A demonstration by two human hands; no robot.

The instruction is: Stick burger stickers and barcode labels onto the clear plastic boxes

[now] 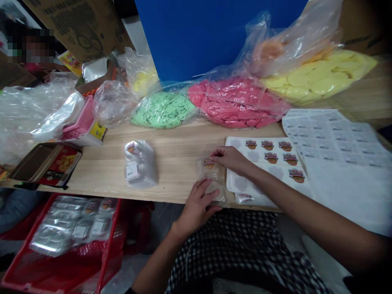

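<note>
A small clear plastic clamshell box [200,169] lies opened out near the table's front edge. My left hand [197,204] rests on its nearer half, fingers spread. At the farther half, my right hand [229,158] pinches the edge of a round burger sticker [209,164]; whether the sticker is fully flat on the plastic I cannot tell. Under my right forearm lies a sticker sheet [257,179], with several burger stickers on it and blank spots where others were. To the left stands a stack of clear boxes [142,165], the top one bearing a burger sticker and a white label.
Bags of green [165,109], pink [235,102] and yellow pieces [321,77] line the back, before a blue panel [214,36]. White label sheets [346,163] lie right. A red crate [105,245] with packed clear boxes stands below left, near a dark tray [36,163].
</note>
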